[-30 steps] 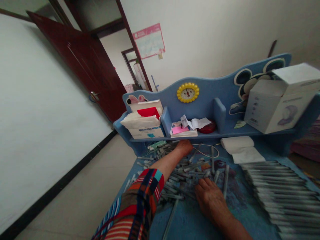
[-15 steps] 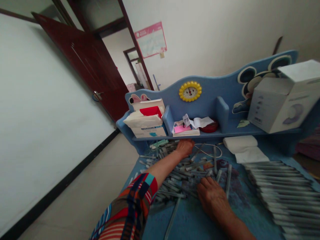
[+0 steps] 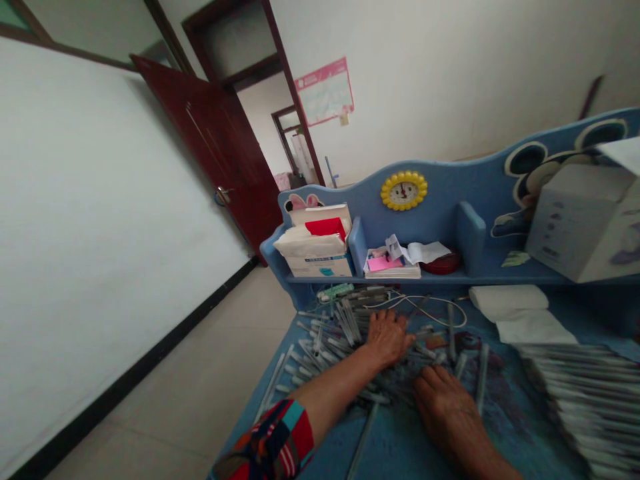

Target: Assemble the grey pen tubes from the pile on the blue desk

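The left hand [image 3: 389,337] is laid palm down over the pile of loose pens [image 3: 320,353], with its fingers extended forward and spread. The left thumb is pointed to the right, and the back of the hand is turned up. Whether a pen is pinned beneath the palm cannot be told. The right hand [image 3: 445,403] is held nearer and to the right, at the right edge of the pile. Its back is turned up and its fingers are curled down and drawn together; the fingertips are hidden, so whether anything is pinched cannot be told.

The left forearm is directed from the near left to the far right across the pile, and its upper part is covered by a multicoloured striped sleeve [image 3: 295,427]. The right forearm is entered from the near right and angled to the far left.

The pile is spread in mixed directions over the left and middle of the blue desk [image 3: 400,447]. A single pen [image 3: 363,440] is positioned at the near side, between the forearms. At the right, a row of pens [image 3: 590,400] is laid side by side. Beyond the hands, a white cable [image 3: 465,317] is looped on the desk, with a paper roll [image 3: 510,300] placed to its right, below the blue shelf [image 3: 440,180].
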### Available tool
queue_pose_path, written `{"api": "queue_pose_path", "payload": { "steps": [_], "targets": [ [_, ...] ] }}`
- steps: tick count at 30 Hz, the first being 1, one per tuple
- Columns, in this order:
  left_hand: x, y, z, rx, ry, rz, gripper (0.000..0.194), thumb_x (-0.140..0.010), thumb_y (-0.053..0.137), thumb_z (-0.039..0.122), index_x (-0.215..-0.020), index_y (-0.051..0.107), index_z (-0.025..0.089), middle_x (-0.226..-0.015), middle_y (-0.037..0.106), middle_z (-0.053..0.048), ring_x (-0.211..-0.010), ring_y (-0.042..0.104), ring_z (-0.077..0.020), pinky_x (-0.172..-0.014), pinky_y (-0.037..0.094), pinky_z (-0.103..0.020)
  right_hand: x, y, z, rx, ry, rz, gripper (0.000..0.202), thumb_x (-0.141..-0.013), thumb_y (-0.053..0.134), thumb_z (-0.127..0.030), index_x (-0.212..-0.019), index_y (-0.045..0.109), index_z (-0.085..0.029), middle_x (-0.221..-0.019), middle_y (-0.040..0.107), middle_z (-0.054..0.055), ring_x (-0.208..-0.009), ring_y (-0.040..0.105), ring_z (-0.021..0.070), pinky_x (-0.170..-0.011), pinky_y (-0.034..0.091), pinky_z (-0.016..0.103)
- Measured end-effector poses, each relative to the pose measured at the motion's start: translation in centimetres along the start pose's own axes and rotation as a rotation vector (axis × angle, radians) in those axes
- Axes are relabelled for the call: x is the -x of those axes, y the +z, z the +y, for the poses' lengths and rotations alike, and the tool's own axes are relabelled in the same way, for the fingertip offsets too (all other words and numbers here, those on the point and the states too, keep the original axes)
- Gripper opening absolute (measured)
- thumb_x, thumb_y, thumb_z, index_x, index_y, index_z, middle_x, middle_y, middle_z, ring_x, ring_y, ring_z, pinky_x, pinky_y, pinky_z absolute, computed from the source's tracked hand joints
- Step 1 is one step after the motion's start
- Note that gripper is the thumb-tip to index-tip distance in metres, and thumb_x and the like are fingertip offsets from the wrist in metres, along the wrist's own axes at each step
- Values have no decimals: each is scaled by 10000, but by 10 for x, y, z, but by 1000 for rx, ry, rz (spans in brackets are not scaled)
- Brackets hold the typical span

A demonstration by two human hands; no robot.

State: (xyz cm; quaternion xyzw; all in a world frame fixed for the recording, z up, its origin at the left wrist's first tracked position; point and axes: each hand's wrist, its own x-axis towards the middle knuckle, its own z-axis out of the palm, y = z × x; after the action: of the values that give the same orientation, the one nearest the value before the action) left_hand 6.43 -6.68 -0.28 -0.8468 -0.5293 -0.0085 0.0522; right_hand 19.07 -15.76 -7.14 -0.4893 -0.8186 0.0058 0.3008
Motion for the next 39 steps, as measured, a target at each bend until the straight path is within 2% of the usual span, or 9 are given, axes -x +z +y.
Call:
{"api": "queue_pose_path", "payload": {
  "steps": [6, 10, 15, 19, 24, 26, 28, 33, 39],
  "targets": [
    [25, 6, -5, 42, 23, -21, 481, -834, 400, 513, -1150, 502, 165, -1314, 430, -130, -1191, 376, -313, -918, 350, -490, 1, 1, 0, -9, 7, -16, 179, -772, 510, -86, -671, 566, -222, -717, 553, 19, -724, 482, 204, -669, 331, 320],
    [43, 8, -1, 47, 72, -28, 474, -841, 396, 499, -1178, 475, 175, -1309, 439, -123, -1199, 370, -308, -932, 338, -499, 1, 0, 0, -3, 8, -24, 173, -771, 509, -81, -689, 579, -216, -732, 564, 24, -740, 492, 204, -681, 341, 320],
    [52, -3, -3, 49, 100, -23, 420, -853, 389, 482, -1133, 506, 191, -1242, 500, -97, -1128, 440, -266, -906, 377, -437, 0, -4, -2, 13, 8, -34, 196, -789, 491, -86, -673, 589, -211, -724, 569, 30, -730, 495, 197, -686, 352, 315],
    [34, -12, -16, -25, 1, -69, 275, -883, 376, 339, -1029, 567, 204, -1045, 600, -54, -977, 533, -196, -843, 429, -339, -1, -7, -3, 6, 12, -52, 211, -801, 483, -91, -655, 581, -208, -716, 565, 29, -723, 494, 190, -681, 355, 310],
    [-11, -10, -41, -112, -119, -134, 230, -820, 440, 132, -963, 620, 130, -995, 603, -134, -997, 532, -257, -810, 448, -384, -1, -5, -1, 10, 9, -58, 197, -803, 492, -99, -671, 583, -214, -723, 567, 27, -729, 492, 196, -672, 346, 314],
    [-26, -8, -48, -138, -135, -193, 199, -812, 474, 125, -933, 630, 101, -975, 606, -148, -994, 539, -270, -801, 457, -394, -1, -4, 0, 10, 16, -56, 190, -799, 503, -100, -670, 581, -215, -720, 566, 25, -726, 490, 194, -671, 343, 313],
    [-37, -7, -54, -158, -140, -253, 212, -839, 500, 194, -1002, 598, 102, -1025, 589, -131, -977, 549, -247, -800, 467, -399, -1, -4, -1, 4, 21, -48, 182, -791, 516, -99, -667, 578, -217, -721, 565, 23, -726, 488, 192, -668, 339, 309],
    [-49, -6, -62, -162, -98, -360, 332, -856, 507, 322, -1141, 505, 152, -1135, 533, -86, -950, 556, -193, -793, 482, -400, -3, -7, -2, -2, 17, -29, 171, -780, 532, -99, -663, 574, -216, -712, 558, 19, -713, 479, 186, -660, 331, 301],
    [-50, -8, -60, -75, -35, -320, 123, -756, 566, 124, -843, 653, 116, -926, 655, -163, -960, 592, -259, -839, 453, -381, -4, -10, -3, 13, 3, -20, 172, -771, 541, -99, -644, 571, -211, -703, 556, 19, -699, 473, 181, -649, 326, 296]
  ]
}}
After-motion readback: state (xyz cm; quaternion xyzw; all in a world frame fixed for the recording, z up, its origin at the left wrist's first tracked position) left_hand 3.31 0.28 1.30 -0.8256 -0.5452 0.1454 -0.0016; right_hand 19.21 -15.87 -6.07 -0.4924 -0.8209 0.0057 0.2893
